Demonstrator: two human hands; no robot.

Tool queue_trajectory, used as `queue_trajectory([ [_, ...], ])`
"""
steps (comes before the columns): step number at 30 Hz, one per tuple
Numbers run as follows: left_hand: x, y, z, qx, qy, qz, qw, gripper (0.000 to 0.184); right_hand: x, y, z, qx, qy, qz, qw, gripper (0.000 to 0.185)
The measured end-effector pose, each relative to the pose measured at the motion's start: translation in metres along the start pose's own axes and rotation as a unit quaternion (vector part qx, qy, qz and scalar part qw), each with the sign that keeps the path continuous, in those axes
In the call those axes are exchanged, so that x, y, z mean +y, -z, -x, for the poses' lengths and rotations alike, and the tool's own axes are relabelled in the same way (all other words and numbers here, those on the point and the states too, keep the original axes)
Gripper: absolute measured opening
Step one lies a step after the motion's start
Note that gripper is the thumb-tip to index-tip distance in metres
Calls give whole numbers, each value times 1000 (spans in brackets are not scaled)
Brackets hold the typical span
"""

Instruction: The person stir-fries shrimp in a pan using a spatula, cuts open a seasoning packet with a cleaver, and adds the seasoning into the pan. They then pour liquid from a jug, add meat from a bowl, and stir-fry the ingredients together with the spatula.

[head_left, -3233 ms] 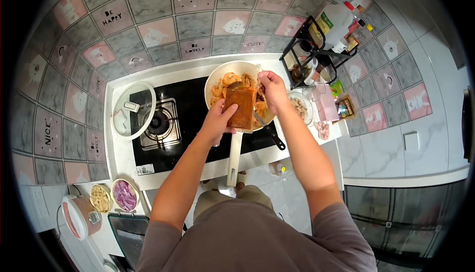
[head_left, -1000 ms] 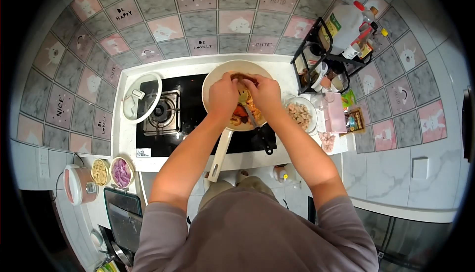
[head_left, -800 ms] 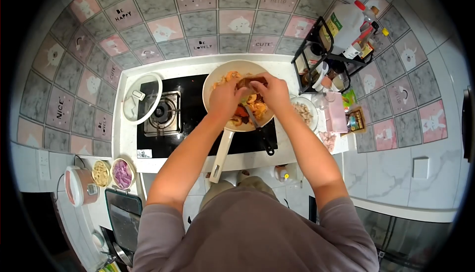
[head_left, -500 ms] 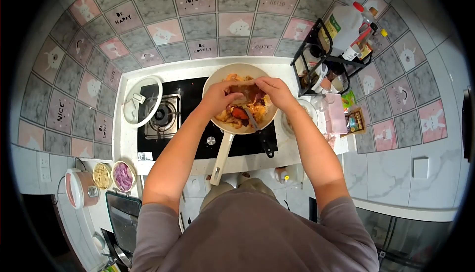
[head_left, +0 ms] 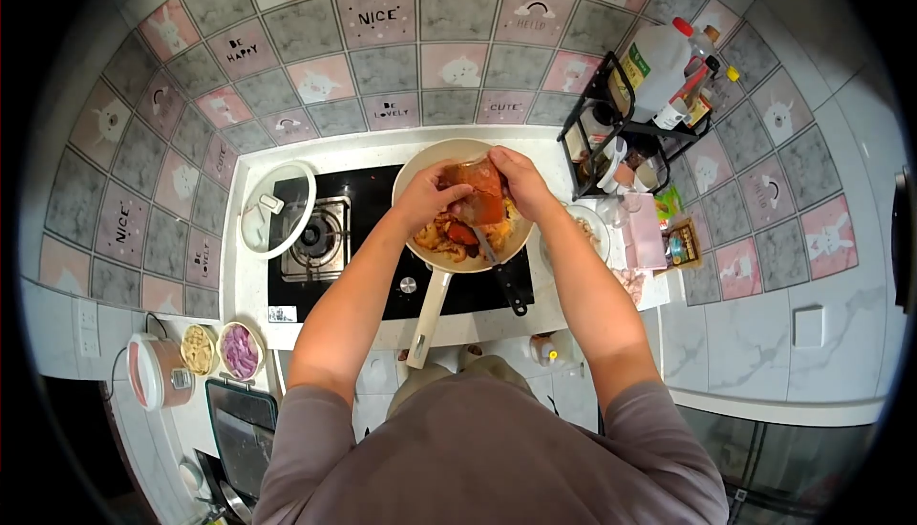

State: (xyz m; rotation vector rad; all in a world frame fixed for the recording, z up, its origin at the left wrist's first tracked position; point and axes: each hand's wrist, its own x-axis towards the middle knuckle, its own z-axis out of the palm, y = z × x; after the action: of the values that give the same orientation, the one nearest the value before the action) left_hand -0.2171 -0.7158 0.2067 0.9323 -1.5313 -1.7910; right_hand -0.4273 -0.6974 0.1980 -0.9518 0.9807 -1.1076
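Presently: one reddish-brown packet (head_left: 485,202), held above the far half of the white pan (head_left: 449,150), inside its rim. Pan: on the right part of the cooktop (head_left: 371,202); black glass between it and the left burner (head_left: 315,238); bowl (head_left: 594,224) just beside its right side; rack (head_left: 594,143) further off, beyond the right hand (head_left: 519,176).

Packet, bearing: tilted, one end toward the tiled wall, the other down toward the food (head_left: 441,238) and the person; long axis roughly along that line, not exactly readable. Pan handle (head_left: 432,313): toward the person, past the counter edge.

Fingers, right hand: thumb and fingertips pinching the packet's far right corner. Fingers, left hand (head_left: 425,198): thumb across the near face, others behind; spread or together, cannot tell.

Obscured: packet's left edge, by the left hand; bowl, partly, by the right forearm; spatula (head_left: 509,286), its blade end in the food; packet opening, unclear.
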Motion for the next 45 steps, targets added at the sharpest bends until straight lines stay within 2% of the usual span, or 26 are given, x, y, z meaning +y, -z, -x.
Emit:
queue_trajectory([
  [2,1,0,-1,-18,10,-13,1000,41,2,-10,-1,51,51,-6,997,28],
  [3,-3,-1,-3,-17,-56,-61,996,36,-2,-8,1,51,51,-7,997,28],
  [4,-7,0,-3,-15,-120,-109,987,33,-7,-4,3,63,69,152,984,28],
  [5,-10,2,-4,-14,-118,-109,987,33,-10,-3,5,73,87,308,944,28],
  [6,-9,4,-6,21,-126,-199,972,33,-11,-7,7,72,86,308,945,28],
  [7,-9,4,-8,55,-132,-285,948,36,-10,-12,10,117,161,388,900,26],
  [8,-10,3,-9,56,-131,-284,948,36,-9,-18,13,159,234,461,841,24],
  [10,5,-8,-8,140,-23,-400,905,41,-8,-34,18,197,266,476,815,22],
  [14,1,-32,-7,198,3,-410,890,41,-3,-59,24,263,335,486,763,16],
  [17,-16,-37,-7,220,6,-402,889,41,3,-56,23,258,315,474,780,16],
  [19,-19,-28,-1,194,-73,-382,900,42,4,-45,20,251,293,468,796,17],
  [20,-19,-22,1,193,-73,-383,901,42,0,-35,17,213,283,403,843,19],
  [21,-9,-16,6,139,-53,-256,955,41,-3,-27,14,174,273,336,885,20],
  [22,-1,-12,9,83,-32,-123,988,41,-4,-22,14,175,273,335,885,20],
  [23,5,-10,11,69,-34,-45,996,38,-6,-18,13,114,213,264,934,20],
  [24,3,-6,9,69,-35,-46,996,38,-8,-15,12,50,150,190,969,21],
  [27,0,2,5,31,-25,-3,999,35,-9,-8,9,25,132,171,976,22],
  [28,2,3,5,30,-29,-55,998,36,-7,-8,9,24,132,171,976,22],
  [30,12,3,7,28,-34,-109,993,37,-7,-11,11,104,205,399,888,18],
  [31,19,2,9,43,-58,-291,954,35,-9,-14,13,104,205,399,888,18],
  [32,26,0,10,57,-79,-463,881,33,-9,-18,15,133,220,459,850,17],
  [33,32,-3,11,56,-78,-462,881,33,-10,-25,17,162,234,517,807,17],
  [35,40,-10,8,55,-62,-535,841,31,-9,-36,18,176,254,506,806,16],
  [39,19,-19,-4,89,-68,-536,837,27,-2,-45,10,190,305,467,808,13],
  [41,13,-17,-3,138,-154,-461,863,27,0,-39,10,188,289,451,823,16],
  [45,6,2,-7,159,-137,-356,911,26,-4,-24,11,198,256,412,852,19],
])
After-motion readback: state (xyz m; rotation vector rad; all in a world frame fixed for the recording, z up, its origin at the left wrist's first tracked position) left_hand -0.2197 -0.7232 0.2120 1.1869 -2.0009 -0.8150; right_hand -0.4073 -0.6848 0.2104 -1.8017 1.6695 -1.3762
